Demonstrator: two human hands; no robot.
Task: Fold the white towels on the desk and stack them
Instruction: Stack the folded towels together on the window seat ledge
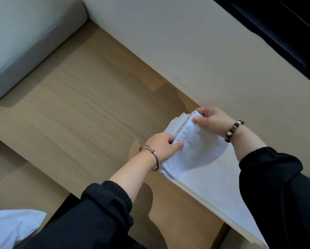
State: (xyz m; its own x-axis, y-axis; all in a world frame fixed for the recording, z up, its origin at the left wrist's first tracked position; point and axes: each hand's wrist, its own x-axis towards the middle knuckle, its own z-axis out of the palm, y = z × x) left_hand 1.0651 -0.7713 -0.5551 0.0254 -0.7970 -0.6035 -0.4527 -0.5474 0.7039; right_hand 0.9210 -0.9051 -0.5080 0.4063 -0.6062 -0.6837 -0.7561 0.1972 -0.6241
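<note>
White towel (195, 146), folded into a long thick strip, is held between your two hands. It straddles the near edge of the pale desk (195, 60), with its left side out over the wood-grain surface (78, 114) beside the desk.

At the far lower left, well apart from your hands, a bunched white cloth (12, 227) shows against your dark clothing. A grey cushion (16, 42) fills the upper left corner.

Your left arm reaches up from the lower middle in a black sleeve (105, 200) pushed back from the wrist, where a metal bangle (150, 157) hangs. The left grip (161, 144) has the near left part of the towel: the thumb lies flat on top, pointing right, and the fingers curl in under the folded edge.

The strip runs up and to the right from there, its layered edges showing along the left side.

Your right arm comes in from the right edge, wrist bent, with a beaded bracelet (234, 131) round it. The right grip (211, 121) pinches the far end of the towel, thumb pressed on top and fingers wrapped over the end.

You cannot tell whether the towel's underside rests on the desk. A dark panel (276, 24) crosses the upper right corner.
</note>
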